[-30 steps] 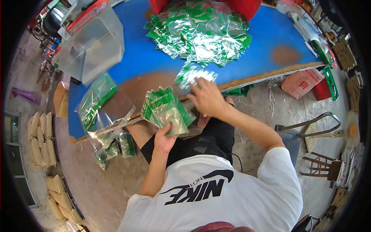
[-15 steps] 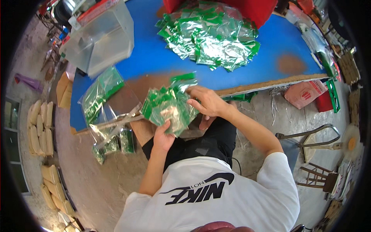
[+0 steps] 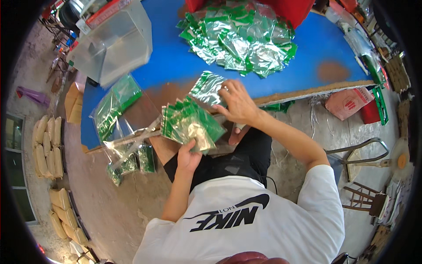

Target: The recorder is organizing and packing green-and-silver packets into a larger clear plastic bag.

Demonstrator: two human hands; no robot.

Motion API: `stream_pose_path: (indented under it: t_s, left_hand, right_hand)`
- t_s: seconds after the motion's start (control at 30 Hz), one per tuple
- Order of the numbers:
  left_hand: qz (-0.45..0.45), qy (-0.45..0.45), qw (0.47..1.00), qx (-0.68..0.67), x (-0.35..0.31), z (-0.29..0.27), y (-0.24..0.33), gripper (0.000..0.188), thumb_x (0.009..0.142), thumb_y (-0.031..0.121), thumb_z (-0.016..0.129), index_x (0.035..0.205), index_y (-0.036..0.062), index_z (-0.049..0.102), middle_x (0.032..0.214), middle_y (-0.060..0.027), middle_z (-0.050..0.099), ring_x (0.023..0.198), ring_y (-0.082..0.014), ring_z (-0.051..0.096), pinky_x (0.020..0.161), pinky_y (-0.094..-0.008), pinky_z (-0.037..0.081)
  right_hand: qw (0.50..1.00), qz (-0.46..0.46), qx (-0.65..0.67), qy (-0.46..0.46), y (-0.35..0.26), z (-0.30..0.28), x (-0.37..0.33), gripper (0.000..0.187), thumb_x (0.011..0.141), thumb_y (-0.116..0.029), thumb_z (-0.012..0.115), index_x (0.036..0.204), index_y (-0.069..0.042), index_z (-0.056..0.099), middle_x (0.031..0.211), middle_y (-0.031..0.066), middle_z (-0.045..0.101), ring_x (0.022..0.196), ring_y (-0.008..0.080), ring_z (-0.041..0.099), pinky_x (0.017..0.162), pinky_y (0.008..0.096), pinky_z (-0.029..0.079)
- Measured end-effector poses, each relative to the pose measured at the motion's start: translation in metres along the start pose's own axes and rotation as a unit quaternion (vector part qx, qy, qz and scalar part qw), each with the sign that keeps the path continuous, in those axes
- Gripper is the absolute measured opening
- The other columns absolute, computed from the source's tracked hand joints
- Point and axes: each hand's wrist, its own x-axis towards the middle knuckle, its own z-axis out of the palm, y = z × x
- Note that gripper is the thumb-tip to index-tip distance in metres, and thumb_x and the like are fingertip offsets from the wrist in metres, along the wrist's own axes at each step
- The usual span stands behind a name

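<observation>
- Gripping fanned green packets (image 3: 185,121) in left hand (image 3: 188,158)
- Touching shiny packet (image 3: 206,86) with right hand (image 3: 239,103), unclear whether pinching
- Probably light, floppy, slippery; best pinched at edges

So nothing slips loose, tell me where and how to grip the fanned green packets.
Probably best pinched at the lower end, coming from the person's side: there the fanned packets overlap, while their upper corners splay apart. The left hand holds that end.
</observation>
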Motion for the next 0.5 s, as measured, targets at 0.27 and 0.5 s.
stream_pose_path:
  t_s: [0.27, 0.5]
  left_hand:
    - [0.002, 0.041, 0.999, -0.017, -0.003, 0.014, -0.001, 0.054, 0.088, -0.004, 0.060, 0.139, 0.0067, 0.048, 0.133, -0.0097, 0.058, 0.125, -0.0273, 0.055, 0.112, -0.0465, 0.042]
    - [0.001, 0.001, 1.000, -0.015, -0.015, 0.013, 0.004, 0.058, 0.087, 0.000, 0.061, 0.143, 0.0062, 0.044, 0.139, -0.0132, 0.054, 0.130, -0.0322, 0.051, 0.113, -0.0510, 0.039]
  right_hand:
    - [0.974, 0.092, -0.021, 0.204, 0.101, -0.004, 0.064, 0.058, 0.092, -0.038, 0.065, 0.130, 0.004, 0.055, 0.125, 0.0253, 0.061, 0.110, 0.0438, 0.060, 0.097, 0.0472, 0.048]
    - [0.987, 0.048, -0.147, 0.042, 0.116, 0.037, 0.064, 0.020, 0.091, -0.017, 0.059, 0.104, -0.002, 0.060, 0.093, 0.0213, 0.067, 0.089, 0.0369, 0.067, 0.075, 0.0470, 0.054]
